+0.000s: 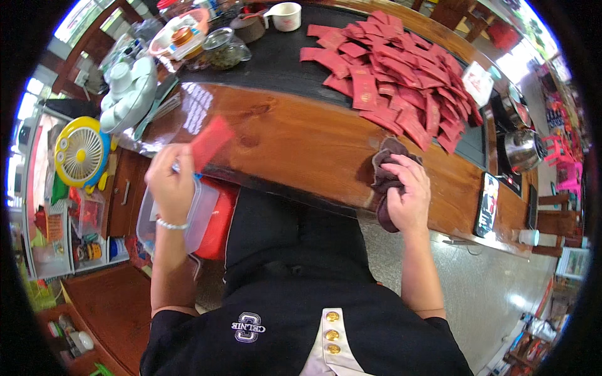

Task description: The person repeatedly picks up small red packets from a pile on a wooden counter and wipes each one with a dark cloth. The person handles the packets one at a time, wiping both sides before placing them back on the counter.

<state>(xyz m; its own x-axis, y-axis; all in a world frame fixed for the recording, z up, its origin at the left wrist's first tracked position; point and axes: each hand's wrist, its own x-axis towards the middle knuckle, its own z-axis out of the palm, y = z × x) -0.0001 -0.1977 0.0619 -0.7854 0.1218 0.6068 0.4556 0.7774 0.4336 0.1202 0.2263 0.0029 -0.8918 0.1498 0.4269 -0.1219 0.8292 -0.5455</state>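
Note:
In my left hand (171,183) is a red paper envelope (210,143), blurred and raised above the table's near left edge. Below that hand, a clear plastic bin (204,214) stands beside my leg. My right hand (408,190) grips a dark brown cloth (390,167) resting on the wooden tabletop (291,141), partly hanging over its front edge. Beyond the cloth, a large heap of red envelopes (395,70) covers the right part of a black inlaid surface (268,61) and spills onto the wood.
A phone (487,204) lies at the right, near a small white cup (529,237). At the back left are a pale green divided tray (129,96), a pink basket (181,35), a jar (223,49) and a white measuring cup (286,18). A yellow-blue fan (81,152) stands left.

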